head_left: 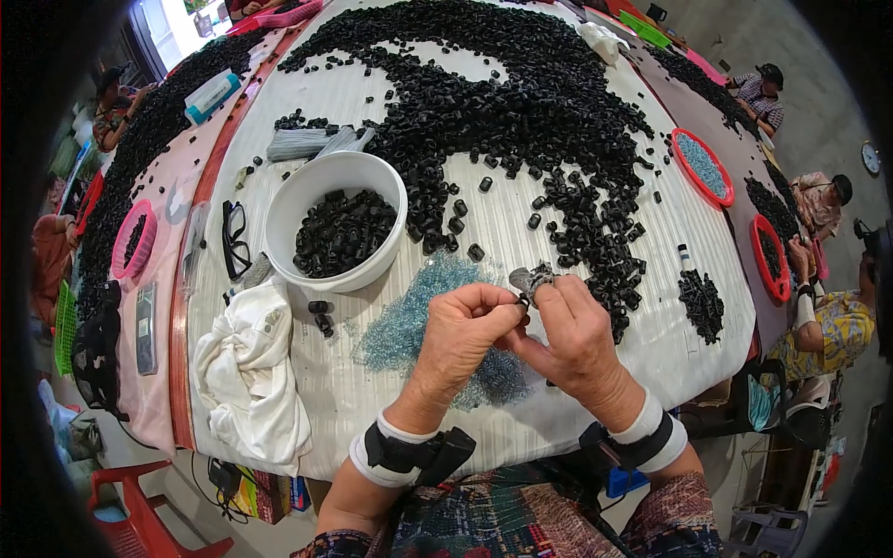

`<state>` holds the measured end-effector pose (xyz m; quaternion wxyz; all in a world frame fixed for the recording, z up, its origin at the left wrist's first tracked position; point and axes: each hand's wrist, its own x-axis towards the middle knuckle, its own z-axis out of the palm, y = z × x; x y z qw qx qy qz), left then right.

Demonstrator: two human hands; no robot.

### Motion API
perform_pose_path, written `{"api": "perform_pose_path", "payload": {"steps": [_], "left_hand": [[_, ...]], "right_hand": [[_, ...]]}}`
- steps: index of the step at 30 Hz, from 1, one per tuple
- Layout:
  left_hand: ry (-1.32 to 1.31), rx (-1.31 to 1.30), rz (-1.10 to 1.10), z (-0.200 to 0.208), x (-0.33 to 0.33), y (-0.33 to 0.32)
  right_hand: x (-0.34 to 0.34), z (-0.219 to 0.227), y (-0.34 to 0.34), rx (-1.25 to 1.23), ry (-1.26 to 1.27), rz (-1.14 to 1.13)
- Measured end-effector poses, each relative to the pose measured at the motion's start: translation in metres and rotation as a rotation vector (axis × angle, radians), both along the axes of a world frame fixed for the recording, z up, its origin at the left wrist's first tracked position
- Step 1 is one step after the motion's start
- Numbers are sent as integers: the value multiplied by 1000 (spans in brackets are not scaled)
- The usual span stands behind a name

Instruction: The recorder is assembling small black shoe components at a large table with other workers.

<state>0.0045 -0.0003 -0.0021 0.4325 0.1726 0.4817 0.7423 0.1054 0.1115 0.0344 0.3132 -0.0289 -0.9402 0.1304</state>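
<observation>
Both hands meet over the near middle of the table. My left hand [465, 330] pinches a small black plastic piece [525, 300] between thumb and fingertips. Against it my right hand [577, 339] is closed, thumb and fingers bent inward; a crumpled grey wad [534, 278] shows at its fingertips, and I cannot tell whether it is held or worn. Beneath the hands spreads a heap of tiny bluish clear pieces [400, 325]. To the left stands a white bowl [276, 223] with black cylindrical plastic caps [344, 232] inside.
A large pile of black caps [521, 102] covers the table's far part. Black glasses [235, 237] and a white cloth [251, 372] lie left. Bundled grey sticks [312, 142] lie behind the bowl. A small black heap [700, 307] and red basket [702, 167] are right. Other people sit along both sides.
</observation>
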Motion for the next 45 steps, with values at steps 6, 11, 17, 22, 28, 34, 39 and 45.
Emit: {"api": "perform_pose_path", "payload": {"steps": [6,11,17,22,28,34,39,45], "left_hand": [[66,-57,21,3,2,0],[27,-52,-38,2,0,0],[75,-80,-60,3,-4,-4],[90,-76,-67,0,-4,-2],[97,-90,-90,-2,-2,-1],[111,-97,-90,0,0,-1],[117,-111,-83,-3,-1,-2],[112,-103,-81,-1,-4,0]], "right_hand": [[2,-4,6,54,-2,-16],[6,-4,11,72,-35,-29],[5,-5,13,102,-56,38],[7,-9,13,123,-28,66],[13,-9,14,144,-80,27],[14,-8,12,148,-83,9],[12,-13,11,153,-84,39],[10,-16,10,138,-75,53]]}}
